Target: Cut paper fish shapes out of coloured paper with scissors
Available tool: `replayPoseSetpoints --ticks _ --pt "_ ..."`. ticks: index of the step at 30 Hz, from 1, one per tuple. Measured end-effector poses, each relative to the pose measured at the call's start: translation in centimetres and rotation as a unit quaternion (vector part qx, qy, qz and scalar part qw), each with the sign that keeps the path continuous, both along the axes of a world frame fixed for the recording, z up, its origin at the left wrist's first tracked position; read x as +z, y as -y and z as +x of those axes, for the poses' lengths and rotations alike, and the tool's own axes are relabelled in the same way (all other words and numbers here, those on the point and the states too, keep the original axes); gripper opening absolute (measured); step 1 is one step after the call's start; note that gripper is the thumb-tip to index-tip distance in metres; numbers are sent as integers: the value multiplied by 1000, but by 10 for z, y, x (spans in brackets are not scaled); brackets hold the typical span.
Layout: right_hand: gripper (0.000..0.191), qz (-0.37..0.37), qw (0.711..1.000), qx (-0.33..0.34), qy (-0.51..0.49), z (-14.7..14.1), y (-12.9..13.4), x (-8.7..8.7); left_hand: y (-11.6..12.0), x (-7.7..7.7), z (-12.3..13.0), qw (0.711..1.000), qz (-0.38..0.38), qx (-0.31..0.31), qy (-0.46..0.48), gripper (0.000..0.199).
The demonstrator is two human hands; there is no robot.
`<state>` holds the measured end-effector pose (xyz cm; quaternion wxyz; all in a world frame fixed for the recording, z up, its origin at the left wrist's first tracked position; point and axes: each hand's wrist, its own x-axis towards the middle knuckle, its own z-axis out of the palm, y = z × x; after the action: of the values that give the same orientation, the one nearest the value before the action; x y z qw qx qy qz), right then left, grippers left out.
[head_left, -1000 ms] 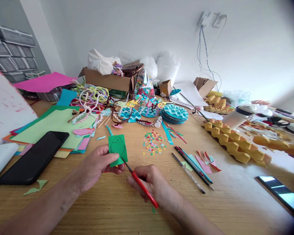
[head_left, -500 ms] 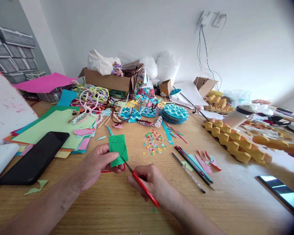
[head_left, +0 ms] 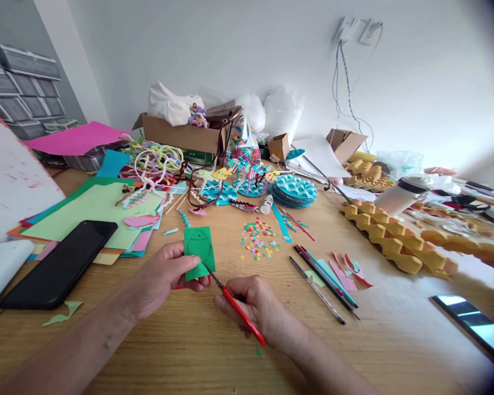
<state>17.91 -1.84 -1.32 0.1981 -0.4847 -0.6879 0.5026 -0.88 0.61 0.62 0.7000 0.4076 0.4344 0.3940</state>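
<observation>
My left hand pinches a small green paper between thumb and fingers. A fish outline is drawn on the paper in dark line. Something red shows partly below the paper, by my left fingers. In my right hand are red-handled scissors, their blades slanting up to the lower right edge of the paper. How far the blades are apart is too small to tell. Just beyond the paper lies a twisted blue strip. A tiny green scrap rests on the table below the scissors.
Colourful paper dots and several brushes and pencils lie right of centre. At left are a black phone and stacked coloured paper. Blue scalloped discs stand behind; a yellow egg tray and another phone are at right.
The green paper has turned very slightly in my left hand. Both hands and the scissors stay in nearly the same place.
</observation>
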Motion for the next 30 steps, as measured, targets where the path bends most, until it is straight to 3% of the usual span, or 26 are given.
replayPoseSetpoints --ticks 6,15,22,30 --pt "39 9 1000 6 14 0 -1 0 -1 0 -1 1000 5 -5 -1 18" --pt "38 -9 1000 18 7 2 -1 -2 -3 -2 0 998 8 57 3 22" --pt "50 -122 985 7 -120 -1 0 -4 -1 -4 5 996 5 73 53 19" --pt "56 -149 958 -2 -243 -6 2 -15 1 -11 6 997 18 39 68 15"
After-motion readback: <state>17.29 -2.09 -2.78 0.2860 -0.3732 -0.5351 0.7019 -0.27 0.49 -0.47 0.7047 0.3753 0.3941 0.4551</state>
